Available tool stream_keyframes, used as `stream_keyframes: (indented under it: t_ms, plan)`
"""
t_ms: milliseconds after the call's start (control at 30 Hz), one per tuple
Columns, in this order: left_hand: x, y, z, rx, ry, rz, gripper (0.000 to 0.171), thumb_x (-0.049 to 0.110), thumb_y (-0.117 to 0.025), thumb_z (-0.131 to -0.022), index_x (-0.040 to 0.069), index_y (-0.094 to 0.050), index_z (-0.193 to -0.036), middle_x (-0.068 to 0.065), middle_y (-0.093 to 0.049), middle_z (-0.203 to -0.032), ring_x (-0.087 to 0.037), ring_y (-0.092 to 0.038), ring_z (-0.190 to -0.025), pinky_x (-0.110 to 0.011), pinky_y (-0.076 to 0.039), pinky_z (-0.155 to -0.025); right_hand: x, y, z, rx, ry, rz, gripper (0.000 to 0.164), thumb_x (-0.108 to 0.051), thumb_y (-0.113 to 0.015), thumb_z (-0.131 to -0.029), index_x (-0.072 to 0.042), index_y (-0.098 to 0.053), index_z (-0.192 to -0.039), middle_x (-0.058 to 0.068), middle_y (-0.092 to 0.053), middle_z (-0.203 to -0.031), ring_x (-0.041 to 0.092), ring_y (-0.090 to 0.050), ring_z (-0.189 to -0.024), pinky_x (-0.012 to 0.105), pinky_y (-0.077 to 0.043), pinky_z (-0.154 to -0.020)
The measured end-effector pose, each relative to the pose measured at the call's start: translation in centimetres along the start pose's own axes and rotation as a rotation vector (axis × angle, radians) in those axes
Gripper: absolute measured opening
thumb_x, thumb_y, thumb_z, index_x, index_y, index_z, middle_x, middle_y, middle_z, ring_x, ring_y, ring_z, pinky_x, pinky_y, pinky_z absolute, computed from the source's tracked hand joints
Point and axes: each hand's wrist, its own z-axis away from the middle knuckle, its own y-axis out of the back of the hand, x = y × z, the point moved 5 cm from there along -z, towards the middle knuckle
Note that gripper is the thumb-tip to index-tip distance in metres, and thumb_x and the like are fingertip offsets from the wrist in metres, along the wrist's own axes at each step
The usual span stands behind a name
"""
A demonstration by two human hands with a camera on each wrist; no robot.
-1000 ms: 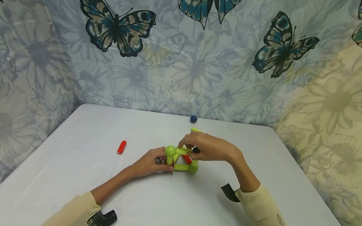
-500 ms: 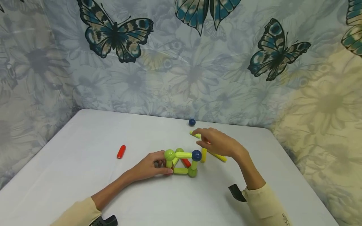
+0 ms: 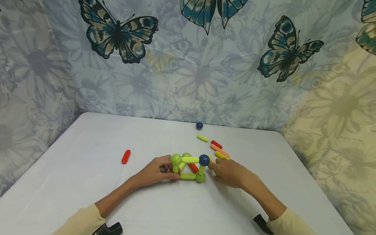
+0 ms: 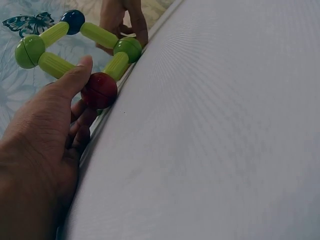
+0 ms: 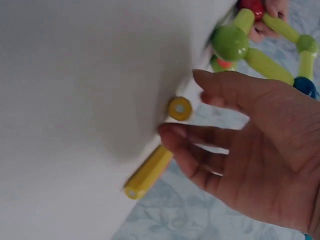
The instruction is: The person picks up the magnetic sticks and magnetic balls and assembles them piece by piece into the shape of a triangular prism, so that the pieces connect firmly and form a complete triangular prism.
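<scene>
A frame of magnetic sticks and balls [image 3: 190, 160] stands on the table, with lime sticks, green balls, a dark blue ball [image 3: 204, 160] at the top right corner and a red ball [image 4: 100, 90] at a lower corner. My left hand [image 3: 160, 169] holds its left side, thumb and fingers around the corner by the red ball. Just right of the frame, my right hand [image 3: 230, 172] reaches low over the table. In the right wrist view its thumb and fingers are spread to either side of a yellow stick [image 5: 180, 108] seen end-on, with gaps showing around it.
Beyond my right hand lie a second yellow stick [image 3: 221, 155], an orange stick [image 3: 219, 150], a red stick [image 3: 216, 144] and a lime stick [image 3: 203, 138]. A loose blue ball [image 3: 199, 125] sits at the back edge; another red stick [image 3: 126, 156] lies left.
My right hand has left the frame's blue ball, passed over the loose sticks and come down beside the yellow one. My left hand keeps its hold on the frame.
</scene>
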Motion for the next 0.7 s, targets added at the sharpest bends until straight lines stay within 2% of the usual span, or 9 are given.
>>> stream_keyframes:
  t_ms: [100,233,300,400,500,567,633,700]
  plan:
    - [0.1,0.2,0.0,-0.001,0.007,-0.003,0.019,0.031,-0.082,-0.091,0.026,-0.070,-0.104,0.006,-0.063,-0.092,-0.006,-0.056,-0.080,-0.020,-0.047,-0.070,0.1,-0.3,0.2,0.055,-0.006,0.015,0.028,-0.010,-0.072,-0.096,-0.012,-0.055,-0.118,0.000,-0.050,-0.077,0.015,-0.044,-0.069,0.026,-0.038,-0.062]
    - [0.2,0.2,-0.1,-0.006,0.021,-0.006,0.019,0.030,-0.083,-0.091,0.025,-0.070,-0.104,0.006,-0.063,-0.092,-0.005,-0.055,-0.080,-0.019,-0.047,-0.071,0.4,-0.6,1.2,0.028,-0.091,-0.042,0.033,-0.010,-0.068,-0.100,-0.015,-0.049,-0.126,0.000,-0.050,-0.074,0.016,-0.046,-0.066,0.028,-0.041,-0.060]
    - [0.1,0.3,-0.2,0.004,0.022,-0.003,0.019,0.029,-0.083,-0.090,0.023,-0.070,-0.103,0.005,-0.063,-0.092,-0.005,-0.055,-0.080,-0.019,-0.046,-0.070,0.5,-0.4,2.0,0.015,-0.137,-0.064,0.032,-0.011,-0.068,-0.100,-0.015,-0.052,-0.127,0.000,-0.055,-0.074,0.016,-0.048,-0.065,0.030,-0.046,-0.061]
    - [0.1,0.3,-0.2,0.016,0.017,0.002,0.018,0.027,-0.084,-0.089,0.021,-0.072,-0.101,0.003,-0.063,-0.092,-0.006,-0.055,-0.079,-0.019,-0.046,-0.071,0.4,0.4,3.7,0.035,-0.175,-0.063,0.031,-0.010,-0.074,-0.095,-0.015,-0.063,-0.124,-0.001,-0.070,-0.084,0.014,-0.054,-0.068,0.037,-0.056,-0.069]
    - [0.1,0.1,-0.2,0.007,0.016,0.008,0.016,0.027,-0.083,-0.090,0.020,-0.072,-0.099,0.001,-0.063,-0.093,-0.006,-0.055,-0.079,-0.019,-0.046,-0.071,-0.3,1.1,5.4,0.020,-0.146,-0.088,0.028,-0.009,-0.080,-0.089,-0.015,-0.072,-0.116,-0.005,-0.076,-0.097,0.009,-0.058,-0.075,0.038,-0.059,-0.076]
    - [0.1,0.1,-0.2,-0.001,0.014,0.005,0.015,0.028,-0.082,-0.091,0.018,-0.072,-0.097,-0.001,-0.062,-0.092,-0.006,-0.054,-0.079,-0.018,-0.046,-0.070,-1.3,1.4,6.2,-0.019,-0.094,-0.154,0.030,-0.011,-0.081,-0.088,-0.017,-0.074,-0.117,-0.010,-0.075,-0.096,0.004,-0.058,-0.076,0.033,-0.057,-0.075]
    - [0.2,0.1,-0.1,0.002,0.008,-0.006,0.014,0.028,-0.082,-0.092,0.018,-0.073,-0.093,-0.002,-0.061,-0.091,-0.006,-0.054,-0.078,-0.018,-0.045,-0.069,-2.7,1.8,6.4,-0.034,-0.029,-0.242,0.032,-0.014,-0.081,-0.088,-0.018,-0.074,-0.119,-0.013,-0.073,-0.094,0.001,-0.056,-0.075,0.028,-0.054,-0.072]
    - [0.2,0.0,-0.1,0.008,0.004,-0.020,0.013,0.028,-0.082,-0.091,0.018,-0.074,-0.090,-0.002,-0.059,-0.090,-0.005,-0.053,-0.078,-0.018,-0.043,-0.068,-4.1,2.2,5.9,0.006,0.009,-0.334,0.033,-0.015,-0.080,-0.089,-0.016,-0.073,-0.122,-0.014,-0.073,-0.092,-0.001,-0.055,-0.075,0.023,-0.053,-0.072]
